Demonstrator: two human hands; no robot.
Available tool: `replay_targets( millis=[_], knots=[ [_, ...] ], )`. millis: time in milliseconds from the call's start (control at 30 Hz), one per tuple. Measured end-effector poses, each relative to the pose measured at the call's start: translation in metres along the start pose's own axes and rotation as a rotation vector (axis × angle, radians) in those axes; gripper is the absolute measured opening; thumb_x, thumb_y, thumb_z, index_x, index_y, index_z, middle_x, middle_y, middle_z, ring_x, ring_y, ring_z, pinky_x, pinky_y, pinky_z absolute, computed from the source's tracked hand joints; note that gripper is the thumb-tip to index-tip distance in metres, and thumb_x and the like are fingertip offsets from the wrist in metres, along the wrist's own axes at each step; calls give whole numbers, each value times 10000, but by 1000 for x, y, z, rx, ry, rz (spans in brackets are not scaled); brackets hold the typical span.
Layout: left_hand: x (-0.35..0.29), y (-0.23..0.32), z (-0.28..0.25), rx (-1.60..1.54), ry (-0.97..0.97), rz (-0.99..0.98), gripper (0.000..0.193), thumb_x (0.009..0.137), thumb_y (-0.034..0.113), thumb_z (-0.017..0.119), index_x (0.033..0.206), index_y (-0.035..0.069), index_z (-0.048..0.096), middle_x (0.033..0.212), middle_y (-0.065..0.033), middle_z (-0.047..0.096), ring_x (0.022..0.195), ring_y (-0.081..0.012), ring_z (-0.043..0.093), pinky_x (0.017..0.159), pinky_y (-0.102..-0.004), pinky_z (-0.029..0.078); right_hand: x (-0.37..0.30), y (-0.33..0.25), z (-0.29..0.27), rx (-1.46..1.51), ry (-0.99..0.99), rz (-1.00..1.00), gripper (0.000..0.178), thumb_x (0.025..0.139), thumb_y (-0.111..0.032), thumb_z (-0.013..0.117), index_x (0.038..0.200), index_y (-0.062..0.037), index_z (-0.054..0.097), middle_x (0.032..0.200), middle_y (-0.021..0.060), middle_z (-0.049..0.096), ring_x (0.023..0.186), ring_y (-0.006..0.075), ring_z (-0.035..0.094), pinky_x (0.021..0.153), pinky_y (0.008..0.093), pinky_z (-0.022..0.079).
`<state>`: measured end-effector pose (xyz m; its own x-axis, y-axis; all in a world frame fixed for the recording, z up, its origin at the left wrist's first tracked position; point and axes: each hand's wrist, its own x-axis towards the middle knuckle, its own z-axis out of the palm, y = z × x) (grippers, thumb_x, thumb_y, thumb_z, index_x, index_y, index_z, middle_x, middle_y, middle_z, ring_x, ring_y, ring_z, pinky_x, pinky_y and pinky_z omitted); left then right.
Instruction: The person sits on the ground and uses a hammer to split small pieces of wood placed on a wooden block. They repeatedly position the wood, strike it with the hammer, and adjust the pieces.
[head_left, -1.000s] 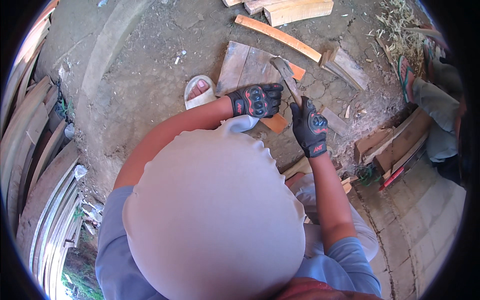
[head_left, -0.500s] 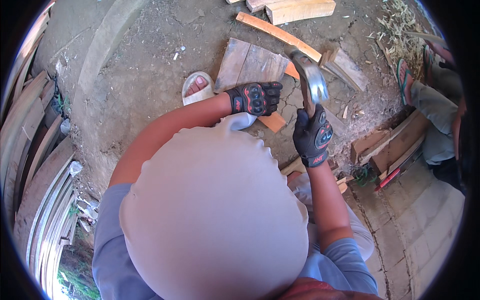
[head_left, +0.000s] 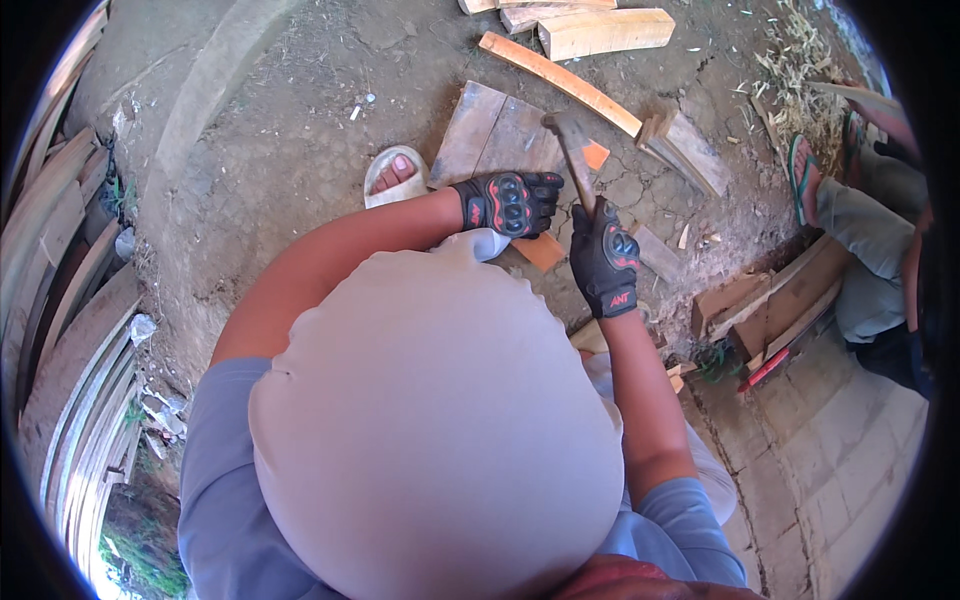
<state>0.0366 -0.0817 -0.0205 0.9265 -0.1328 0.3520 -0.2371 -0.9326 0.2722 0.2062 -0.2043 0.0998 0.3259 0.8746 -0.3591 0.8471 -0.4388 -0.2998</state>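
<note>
Dirt ground: carries the work; stacked boards line its left edge, and paving begins at its lower right.
Cap: pale, round, hiding the ground's near edge and whatever lies there.
Co-worker's leg: at the ground's right edge, well apart from the hands.
Wood panel: two boards side by side, flat on the ground beyond the left hand; looks stiff and fairly weighty, best taken by opposite edges.
In the way: a sandaled foot at the panel's near left corner; a curved strip and wood blocks past its right side.
Left hand: gloved, fingers curled by the panel's near edge; cannot tell whether they grip anything.
Right hand: gloved, closed around the hammer's handle.
Hammer: head over the panel's right side, contact unclear; probably head-heavy and rigid, steadiest held low on the handle.
Orange offcut: just below the left hand, partly covered.
</note>
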Motion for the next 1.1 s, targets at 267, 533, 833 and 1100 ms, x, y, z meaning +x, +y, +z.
replay_targets(
  millis=[267,533,833,1100],
  knots=[
    [-4,2,-17,14,-26,6,89,837,200,643,783,170,707,932,-9,685,1064,-244,644,1207,-454,413,-16,-7,-22,118,365,-169,302,988,-277,716,1191,-68,637,779,209,710,696,459,704,621,546,537],
    [-13,2,7,-29,-34,-6,104,879,216,624,843,159,702,968,-7,700,1096,-252,643,1206,-453,410,-22,-29,-45,151,275,-81,317,1021,-252,668,1267,-57,626,833,231,710,691,442,710,599,535,527],
    [-5,2,-1,-23,46,-14,127,887,239,645,808,171,717,926,-44,697,1071,-272,653,1166,-444,440,-16,-19,-26,-5,117,28,261,1018,-285,688,1200,-101,655,770,178,716,675,420,712,636,527,548],
    [-5,4,2,13,7,-44,97,874,215,651,797,165,682,921,-15,671,1005,-243,650,1091,-413,483,-5,-4,4,-75,-105,-25,246,1042,-261,643,1167,-49,634,814,216,706,706,437,701,628,540,532]
  ],
)
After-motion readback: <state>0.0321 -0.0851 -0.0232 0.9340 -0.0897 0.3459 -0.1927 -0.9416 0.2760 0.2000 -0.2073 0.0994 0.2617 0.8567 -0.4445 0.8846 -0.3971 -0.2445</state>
